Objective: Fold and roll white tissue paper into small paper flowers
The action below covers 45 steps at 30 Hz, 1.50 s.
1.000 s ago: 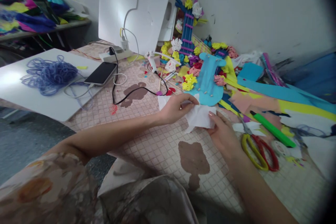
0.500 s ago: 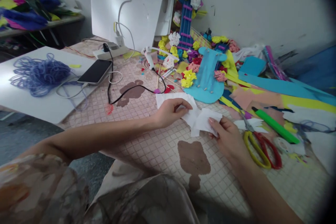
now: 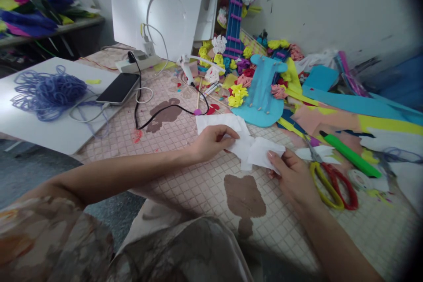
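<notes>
Thin white paper [image 3: 245,147] lies between my hands over the table, in overlapping pieces whose joins I cannot make out. My left hand [image 3: 216,140] is closed in a pinch on its left part. A flap on the right side is gripped between the thumb and fingers of my right hand [image 3: 291,169]. Another white sheet [image 3: 221,121] rests flat just behind my left hand. To the right of my right hand lie scissors [image 3: 330,183] with one yellow and one red handle. Beyond the paper is a light blue cut-out [image 3: 264,112] with strings.
A green cutter [image 3: 352,154] and a tape roll [image 3: 359,179] lie at the right. Behind stand a white glue gun [image 3: 187,70] with a black cable and crumpled paper flowers [image 3: 238,95]. On the left board [image 3: 59,136] are purple yarn [image 3: 53,92] and a phone [image 3: 118,88].
My right hand has shifted slightly right with the paper flap, which now lies more spread out. The left hand keeps its pinch and has barely moved.
</notes>
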Each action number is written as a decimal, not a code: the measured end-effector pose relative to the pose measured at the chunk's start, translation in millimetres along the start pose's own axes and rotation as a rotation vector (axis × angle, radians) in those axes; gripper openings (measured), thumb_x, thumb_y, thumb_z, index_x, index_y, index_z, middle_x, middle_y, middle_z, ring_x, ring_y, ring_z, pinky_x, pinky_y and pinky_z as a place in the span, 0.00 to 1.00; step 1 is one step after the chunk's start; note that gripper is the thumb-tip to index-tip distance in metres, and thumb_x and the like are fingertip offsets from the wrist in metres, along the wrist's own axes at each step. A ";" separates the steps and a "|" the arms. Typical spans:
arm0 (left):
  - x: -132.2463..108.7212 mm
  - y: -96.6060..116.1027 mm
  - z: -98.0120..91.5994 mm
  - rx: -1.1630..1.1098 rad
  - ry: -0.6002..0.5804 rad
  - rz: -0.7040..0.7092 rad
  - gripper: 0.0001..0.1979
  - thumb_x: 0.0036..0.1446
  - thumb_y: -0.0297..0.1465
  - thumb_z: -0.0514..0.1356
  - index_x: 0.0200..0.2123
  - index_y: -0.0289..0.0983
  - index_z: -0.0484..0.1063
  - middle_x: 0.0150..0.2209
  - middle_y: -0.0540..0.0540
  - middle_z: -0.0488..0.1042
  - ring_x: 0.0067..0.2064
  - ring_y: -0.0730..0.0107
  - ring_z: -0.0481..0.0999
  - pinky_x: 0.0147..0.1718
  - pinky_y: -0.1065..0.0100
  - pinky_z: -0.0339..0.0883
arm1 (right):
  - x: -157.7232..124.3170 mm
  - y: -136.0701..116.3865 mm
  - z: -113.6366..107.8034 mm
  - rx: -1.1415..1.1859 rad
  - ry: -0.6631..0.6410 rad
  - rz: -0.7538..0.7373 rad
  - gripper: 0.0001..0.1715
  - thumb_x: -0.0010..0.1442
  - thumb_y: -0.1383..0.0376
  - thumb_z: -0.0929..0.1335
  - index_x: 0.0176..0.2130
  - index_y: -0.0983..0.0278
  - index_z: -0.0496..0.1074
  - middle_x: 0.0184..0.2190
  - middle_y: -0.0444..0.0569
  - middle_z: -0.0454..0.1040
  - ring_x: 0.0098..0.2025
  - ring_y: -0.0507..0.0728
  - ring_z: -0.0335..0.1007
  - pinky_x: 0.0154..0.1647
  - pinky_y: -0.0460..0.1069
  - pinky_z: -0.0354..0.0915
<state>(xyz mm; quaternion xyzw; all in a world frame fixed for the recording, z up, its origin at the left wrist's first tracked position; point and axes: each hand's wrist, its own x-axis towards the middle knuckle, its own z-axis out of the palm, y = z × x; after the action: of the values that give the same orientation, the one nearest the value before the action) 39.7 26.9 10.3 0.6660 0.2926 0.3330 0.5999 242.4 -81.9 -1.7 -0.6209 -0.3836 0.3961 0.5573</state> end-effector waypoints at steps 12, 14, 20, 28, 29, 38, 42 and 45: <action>-4.6 -4.1 -7.2 0.114 0.005 0.053 0.08 0.54 0.28 0.57 0.37 0.32 0.73 0.30 0.48 0.73 0.28 0.79 0.69 0.25 0.76 0.64 | -9.8 -2.6 -6.9 -0.022 0.055 0.060 0.15 0.51 0.54 0.74 0.37 0.59 0.74 0.32 0.44 0.71 0.26 0.50 0.59 0.16 0.42 0.59; -5.0 -5.3 -8.5 0.154 0.011 0.076 0.09 0.55 0.28 0.57 0.37 0.32 0.74 0.29 0.48 0.73 0.28 0.78 0.68 0.25 0.76 0.63 | -11.1 -3.4 -7.0 -0.020 0.057 0.062 0.15 0.52 0.54 0.73 0.38 0.59 0.74 0.32 0.44 0.71 0.26 0.50 0.59 0.16 0.42 0.59; -7.7 -5.0 -10.5 0.234 0.037 0.132 0.09 0.56 0.29 0.57 0.38 0.32 0.74 0.29 0.48 0.73 0.27 0.78 0.68 0.24 0.76 0.62 | -13.7 -5.5 -6.3 -0.025 0.063 0.057 0.15 0.52 0.55 0.73 0.37 0.60 0.74 0.30 0.43 0.70 0.25 0.49 0.58 0.15 0.41 0.59; -10.4 4.6 -12.0 0.285 0.062 0.172 0.10 0.57 0.29 0.56 0.39 0.32 0.74 0.31 0.46 0.74 0.30 0.75 0.71 0.26 0.74 0.64 | -17.1 -5.8 -9.1 -0.023 0.061 0.058 0.15 0.52 0.55 0.73 0.37 0.60 0.73 0.32 0.44 0.70 0.25 0.50 0.59 0.16 0.42 0.59; -10.8 5.6 -12.3 0.286 0.063 0.177 0.10 0.57 0.29 0.56 0.39 0.32 0.74 0.31 0.46 0.74 0.30 0.75 0.71 0.27 0.74 0.64 | -17.5 -5.8 -9.7 -0.026 0.057 0.056 0.15 0.52 0.54 0.73 0.37 0.60 0.73 0.32 0.44 0.70 0.25 0.50 0.59 0.16 0.42 0.59; -17.1 2.0 -16.0 0.270 0.062 0.167 0.08 0.56 0.28 0.57 0.38 0.32 0.74 0.31 0.46 0.75 0.30 0.75 0.71 0.27 0.74 0.64 | -22.5 -4.8 -14.6 -0.083 0.035 0.102 0.17 0.53 0.53 0.72 0.39 0.60 0.72 0.28 0.43 0.69 0.23 0.49 0.58 0.14 0.42 0.58; -18.9 0.1 -17.2 0.262 0.062 0.156 0.08 0.56 0.28 0.57 0.38 0.32 0.74 0.31 0.46 0.75 0.30 0.75 0.71 0.28 0.74 0.65 | -24.3 -2.7 -17.3 -0.113 0.033 0.097 0.18 0.54 0.53 0.72 0.40 0.60 0.72 0.25 0.42 0.68 0.21 0.49 0.58 0.13 0.42 0.58; -19.8 -0.7 -17.7 0.275 0.063 0.151 0.09 0.56 0.28 0.57 0.38 0.32 0.74 0.30 0.46 0.74 0.29 0.76 0.70 0.27 0.75 0.64 | -25.4 -2.4 -18.6 -0.128 0.027 0.089 0.17 0.53 0.53 0.72 0.37 0.61 0.71 0.23 0.42 0.67 0.21 0.49 0.58 0.13 0.42 0.57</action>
<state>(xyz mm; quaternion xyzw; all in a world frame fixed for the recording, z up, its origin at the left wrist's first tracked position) 13.6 22.0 8.8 0.7512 0.3031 0.3548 0.4669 249.5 -112.2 3.5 -0.6769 -0.3726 0.3869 0.5032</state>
